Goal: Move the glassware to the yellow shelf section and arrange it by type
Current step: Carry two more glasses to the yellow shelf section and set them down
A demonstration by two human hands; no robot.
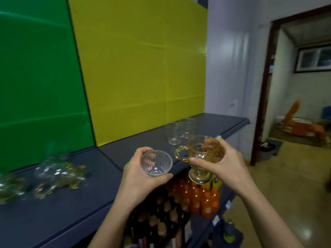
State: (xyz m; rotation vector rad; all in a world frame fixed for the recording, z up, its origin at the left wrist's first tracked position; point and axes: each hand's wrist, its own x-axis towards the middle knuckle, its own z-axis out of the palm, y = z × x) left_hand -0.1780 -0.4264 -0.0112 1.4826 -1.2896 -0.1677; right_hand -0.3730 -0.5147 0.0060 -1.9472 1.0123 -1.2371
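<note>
My left hand grips a small clear ribbed glass bowl, tilted toward me, over the front edge of the dark shelf. My right hand holds an amber footed glass mug by its body, handle pointing left, just right of the bowl. Two clear tumblers stand on the shelf in front of the yellow panel. A blurred cluster of clear and amber glassware lies on the shelf in front of the green panel.
Below the shelf stand orange soda bottles and dark bottles. A doorway opens at the right onto a tiled floor with an orange chair. The shelf's right end stops near a white wall.
</note>
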